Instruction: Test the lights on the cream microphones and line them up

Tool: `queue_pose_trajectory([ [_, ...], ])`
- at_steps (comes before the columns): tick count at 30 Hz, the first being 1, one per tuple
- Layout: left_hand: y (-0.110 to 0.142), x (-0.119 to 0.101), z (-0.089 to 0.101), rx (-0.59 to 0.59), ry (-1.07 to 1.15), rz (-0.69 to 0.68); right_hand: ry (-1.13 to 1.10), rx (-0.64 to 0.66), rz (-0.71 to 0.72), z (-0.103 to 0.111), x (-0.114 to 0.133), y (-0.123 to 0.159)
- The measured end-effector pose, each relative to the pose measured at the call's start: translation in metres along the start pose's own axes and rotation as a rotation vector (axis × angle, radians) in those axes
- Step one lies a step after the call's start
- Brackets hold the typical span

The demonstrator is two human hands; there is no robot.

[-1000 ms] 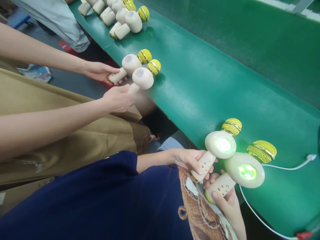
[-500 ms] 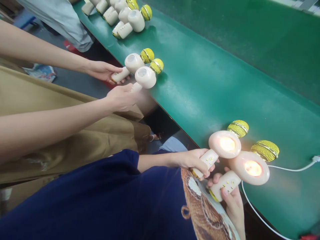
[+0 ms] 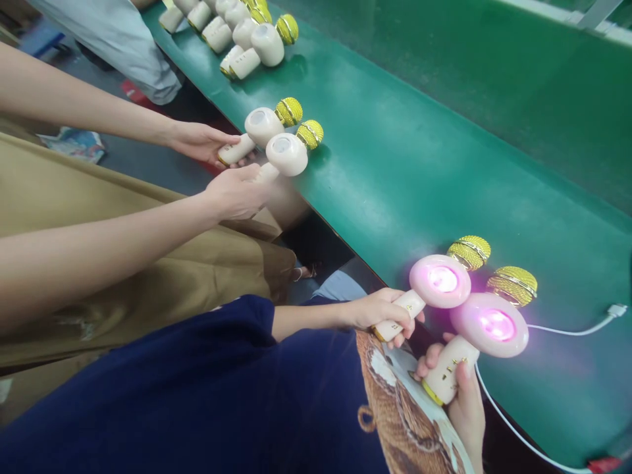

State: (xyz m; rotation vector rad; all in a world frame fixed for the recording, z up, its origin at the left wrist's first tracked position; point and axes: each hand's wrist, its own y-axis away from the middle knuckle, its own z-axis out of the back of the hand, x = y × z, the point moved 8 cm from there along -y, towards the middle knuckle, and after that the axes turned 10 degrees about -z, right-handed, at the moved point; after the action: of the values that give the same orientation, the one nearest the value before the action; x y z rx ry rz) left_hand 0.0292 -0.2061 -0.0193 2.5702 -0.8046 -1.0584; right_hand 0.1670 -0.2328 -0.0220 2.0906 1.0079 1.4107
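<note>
My left hand (image 3: 382, 313) is closed around the handle of a white microphone (image 3: 397, 316) with a gold mesh head and a rounded bulge that glows pink. Lower and to the right, my right hand (image 3: 467, 401) grips the handle of a second microphone (image 3: 447, 375) of the same kind, its thumb on the gold-marked button side. That one's round lamp shines pink too. The two bulges lie close together over the edge of the green work surface (image 3: 385, 164).
A co-worker's hands (image 3: 239, 194) hold two similar unlit microphones (image 3: 286, 155) to the left. Several more microphones (image 3: 244, 39) lie in a group at the far end. A white cable (image 3: 582, 332) with a plug runs behind my right microphone and down the edge.
The lamps on both my microphones have turned from warm orange-white to pink. My right thumb has shifted up its handle, and that microphone has moved slightly. The co-worker's hands look unchanged.
</note>
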Motion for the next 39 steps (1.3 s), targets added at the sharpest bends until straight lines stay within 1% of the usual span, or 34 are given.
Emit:
queue_pose_trajectory([
  [3, 0.000, 0.001, 0.003, -0.004, -0.035, 0.010, -0.056, 0.010, -0.020, -0.005, 0.001, 0.001],
  [8, 0.000, -0.001, 0.002, 0.017, -0.033, 0.026, -0.091, -0.017, -0.046, -0.005, 0.000, 0.003],
  [11, 0.001, -0.003, 0.004, 0.014, -0.082, 0.045, -0.109, -0.011, -0.062, -0.003, -0.001, 0.002],
  [15, 0.002, -0.004, 0.003, 0.034, -0.103, 0.035, -0.106, -0.018, -0.076, 0.001, -0.001, 0.001],
  [19, 0.004, -0.006, 0.003, 0.008, -0.107, 0.021, -0.123, -0.045, -0.095, 0.005, -0.002, 0.000],
  [23, 0.007, -0.006, 0.000, 0.008, -0.120, 0.036, -0.105, -0.067, -0.111, 0.008, -0.005, -0.001],
  [27, 0.005, -0.005, -0.002, 0.028, -0.121, 0.005, -0.102, -0.104, -0.098, 0.011, -0.007, -0.003],
  [31, 0.005, -0.005, -0.005, 0.037, -0.116, -0.013, -0.062, -0.094, -0.073, 0.011, -0.004, -0.006],
  [35, 0.005, -0.009, -0.005, 0.050, -0.089, -0.001, -0.019, -0.123, -0.081, 0.010, -0.002, -0.006],
  [37, 0.003, -0.009, -0.003, 0.065, -0.067, 0.007, -0.017, -0.115, -0.084, 0.010, -0.001, -0.003],
  [39, -0.001, -0.004, -0.002, 0.072, -0.046, 0.013, 0.010, -0.071, -0.079, 0.007, 0.003, 0.000],
])
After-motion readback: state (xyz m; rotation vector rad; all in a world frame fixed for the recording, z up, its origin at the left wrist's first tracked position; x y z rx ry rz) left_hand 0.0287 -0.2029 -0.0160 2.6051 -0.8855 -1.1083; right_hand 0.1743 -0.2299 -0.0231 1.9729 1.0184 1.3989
